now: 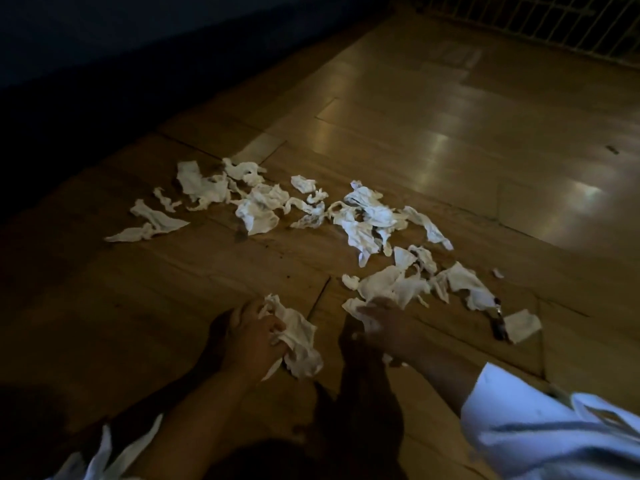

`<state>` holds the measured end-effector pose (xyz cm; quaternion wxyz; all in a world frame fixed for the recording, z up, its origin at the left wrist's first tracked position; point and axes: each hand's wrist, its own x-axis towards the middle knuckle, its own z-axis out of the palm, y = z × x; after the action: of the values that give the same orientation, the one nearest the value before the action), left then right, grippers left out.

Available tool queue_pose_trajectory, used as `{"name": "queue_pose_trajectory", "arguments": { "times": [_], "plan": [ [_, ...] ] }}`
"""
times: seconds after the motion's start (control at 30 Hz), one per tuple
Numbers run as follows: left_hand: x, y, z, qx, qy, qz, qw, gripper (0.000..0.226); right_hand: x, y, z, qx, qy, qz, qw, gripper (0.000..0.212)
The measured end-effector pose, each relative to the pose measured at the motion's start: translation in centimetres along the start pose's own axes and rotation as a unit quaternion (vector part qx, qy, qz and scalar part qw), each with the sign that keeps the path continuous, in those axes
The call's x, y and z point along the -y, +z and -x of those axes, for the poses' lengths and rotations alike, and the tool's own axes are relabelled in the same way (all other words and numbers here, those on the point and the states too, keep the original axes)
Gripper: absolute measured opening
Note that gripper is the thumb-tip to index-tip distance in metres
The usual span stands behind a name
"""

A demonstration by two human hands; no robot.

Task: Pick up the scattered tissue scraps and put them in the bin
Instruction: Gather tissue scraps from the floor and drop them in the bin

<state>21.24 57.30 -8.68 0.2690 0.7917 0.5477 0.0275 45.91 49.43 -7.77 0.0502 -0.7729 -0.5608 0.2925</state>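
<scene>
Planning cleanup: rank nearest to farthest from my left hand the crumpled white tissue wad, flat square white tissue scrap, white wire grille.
1. Crumpled tissue wad, gripped in left hand.
2. Square tissue scrap, floor, right.
3. Wire grille, far right corner.

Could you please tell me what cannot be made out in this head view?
Head view only:
The bin: nowhere in frame, so its place is unknown.
The right hand: motion-blurred, so whether its fingers grip a tissue scrap is unclear.
The small dark object: too dim and small to identify.
The tissue wad in the left hand: bunched, scrap count unreadable.
</scene>
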Motion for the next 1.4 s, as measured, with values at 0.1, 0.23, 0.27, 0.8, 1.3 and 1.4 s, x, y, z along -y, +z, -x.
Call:
{"name": "queue_pose_trajectory", "arguments": {
  "times": [0.1,0.23,0.27,0.8,1.3,1.4],
  "plan": [
    [0.1,-0.6,-0.1,0.03,0.004,0.026,0.999,0.045,-0.2,0.8,2.1,-0.015,-0.063,0.023,0.998,0.048],
    [-1.3,-0.2,-0.1,0.044,-0.02,0.033,0.998,0.052,-2.9,0.9,4.1,0.002,-0.079,-0.016,0.997,0.056],
    [-1.8,0.0,0.0,0.035,-0.03,0.048,0.998,0.053,-3.9,1.0,4.5,-0.022,-0.053,-0.052,0.997,0.05],
    [-8.7,2.9,0.0,0.023,-0.045,0.197,0.979,0.024,-16.5,-7.3,6.1,-0.317,0.278,-0.268,0.866,0.034],
    [-11.4,1.6,0.3,0.115,-0.128,0.223,0.96,0.065,-7.8,-0.9,4.4,-0.116,0.172,-0.092,0.974,0.056],
    [-11.6,2.3,0.8,0.091,-0.126,0.247,0.956,0.027,-5.9,1.7,4.4,-0.116,0.093,-0.06,0.987,0.045]
  ]
}}
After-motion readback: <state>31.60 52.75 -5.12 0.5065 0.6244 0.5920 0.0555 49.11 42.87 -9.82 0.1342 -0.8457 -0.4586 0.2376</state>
